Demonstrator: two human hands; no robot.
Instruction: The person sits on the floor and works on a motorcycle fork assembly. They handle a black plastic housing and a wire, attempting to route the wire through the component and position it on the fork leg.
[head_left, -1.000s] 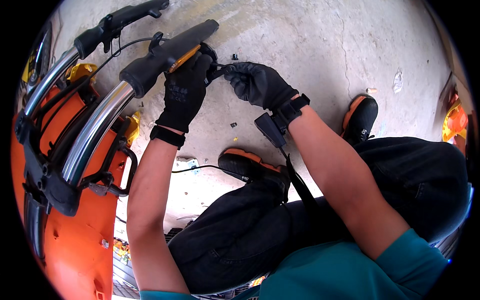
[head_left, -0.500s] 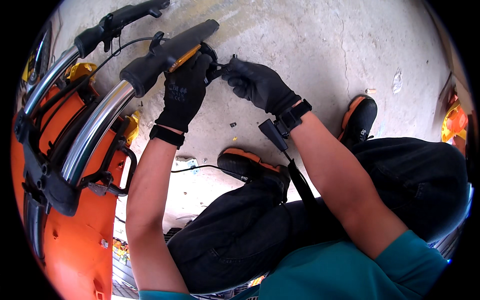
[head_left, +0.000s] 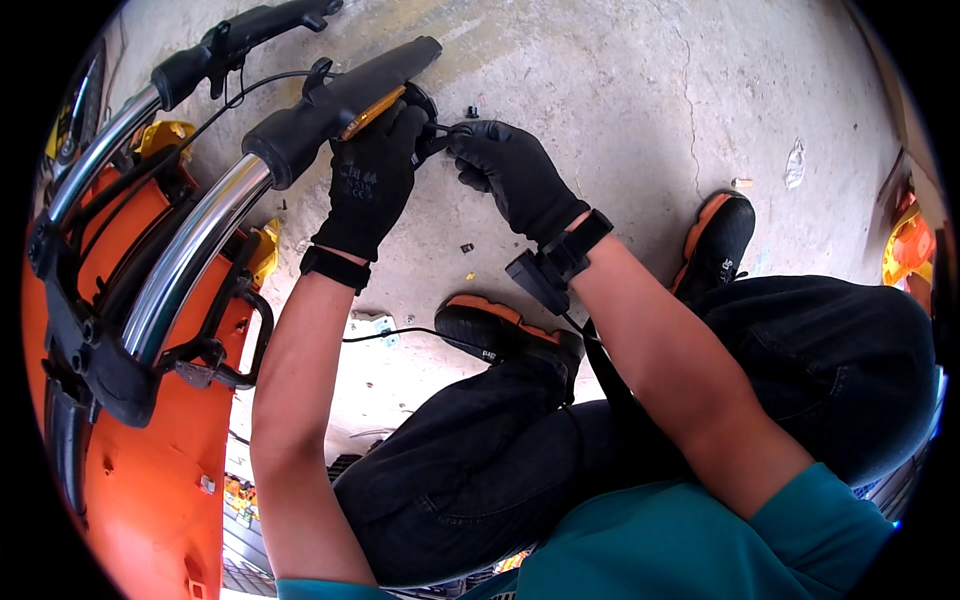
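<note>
A motorcycle front fork has two legs, silver tubes ending in black lower castings. Against the nearer leg [head_left: 290, 135], beside its amber reflector [head_left: 374, 113], my gloved left hand [head_left: 372, 180] is closed round a black part with a rounded edge [head_left: 422, 100]. Its fingertips and much of that part are hidden. Just to the right, my gloved right hand [head_left: 508, 172] pinches a thin dark piece [head_left: 443, 128] that reaches toward the black part. Its exact kind is too small to make out. A black cable [head_left: 270, 82] runs between the fork legs.
Orange bodywork [head_left: 160, 470] fills the left side under the fork, with the farther fork leg [head_left: 195, 75] beyond. Small dark bits [head_left: 467, 248] lie on the concrete floor [head_left: 600, 110]. My shoes [head_left: 505, 330] are close below my hands. Crumpled clear plastic [head_left: 795, 163] lies at right.
My right hand has turned slightly at the wrist, its forearm shifting a little left and its fingers still at the thin piece. My left hand has barely moved.
</note>
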